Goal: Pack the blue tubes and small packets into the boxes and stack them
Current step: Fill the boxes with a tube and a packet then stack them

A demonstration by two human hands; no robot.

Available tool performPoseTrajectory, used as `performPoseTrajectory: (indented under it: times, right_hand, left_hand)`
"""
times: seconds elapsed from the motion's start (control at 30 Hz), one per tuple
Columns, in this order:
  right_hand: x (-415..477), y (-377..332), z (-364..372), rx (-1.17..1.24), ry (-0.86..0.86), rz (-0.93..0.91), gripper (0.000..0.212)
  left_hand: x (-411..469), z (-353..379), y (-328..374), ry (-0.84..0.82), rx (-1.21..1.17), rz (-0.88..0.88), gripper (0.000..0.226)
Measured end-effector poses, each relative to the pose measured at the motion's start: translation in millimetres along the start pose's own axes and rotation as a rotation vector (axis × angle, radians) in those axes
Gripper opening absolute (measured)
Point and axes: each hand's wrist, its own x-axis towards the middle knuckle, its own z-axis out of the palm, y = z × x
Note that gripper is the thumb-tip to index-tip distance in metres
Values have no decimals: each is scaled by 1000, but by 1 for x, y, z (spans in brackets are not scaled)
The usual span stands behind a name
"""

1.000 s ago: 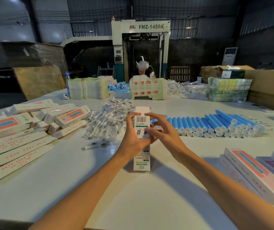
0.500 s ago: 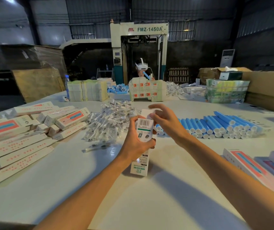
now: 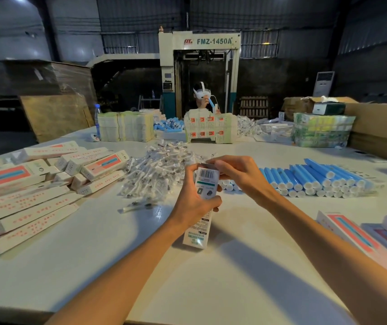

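At the near edge of a white table (image 3: 117, 266), a person's two bare forearms are reaching toward its middle, where both hands are working on one slim white box (image 3: 206, 185). Off to the near right, a row of boxes (image 3: 352, 238) with pink-and-blue fronts is lying flat along the table's edge. Mid-table, the left hand (image 3: 195, 205) is wrapping its fingers around the middle of the box, holding it nearly upright with the barcode end up; whether the lower end is resting on the tabletop cannot be told. At the top end, the right hand (image 3: 241, 177) is curling its fingers and thumb over the flap, pinching it. To the left, a heap of boxes (image 3: 23, 202) is lying in loose layers. Just beyond the hands, small packets (image 3: 159, 174) in clear wrap are lying piled together, and to the right blue tubes (image 3: 317, 181) with white caps are lying side by side in a stacked row. Along the far side of the table, a water bottle (image 3: 97, 120), stacks of flat cartons (image 3: 126, 126) and a wrapped bundle (image 3: 321, 130) are standing. Behind them, a second person (image 3: 202, 97) wearing a white headset is holding up a blue tube in front of a machine (image 3: 199, 41) marked FMZ-1450A.
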Motion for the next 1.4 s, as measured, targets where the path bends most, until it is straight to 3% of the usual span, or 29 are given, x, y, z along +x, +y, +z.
performPoseTrajectory:
  times: [0.23,0.6,0.8,0.97,1.17,1.4]
  right_hand:
    - [-3,-11,2,315,55,248,17]
    - [1,-22,-1,305,86,332,11]
    - [11,-27,-8,173,2,288,11]
    - [7,-28,-1,35,-54,196,18]
    - [-21,-5,24,229,202,79,23]
    - [-26,-5,33,225,236,47,22]
  left_hand:
    - [-2,1,2,-12,18,34,86]
    - [-3,-1,-1,-35,5,71,92]
    - [-2,0,-2,-26,10,81,102]
    - [-2,-2,-2,15,2,81,93]
    - [0,0,-4,56,6,84,90]
    - [2,-1,-7,73,-9,94,85]
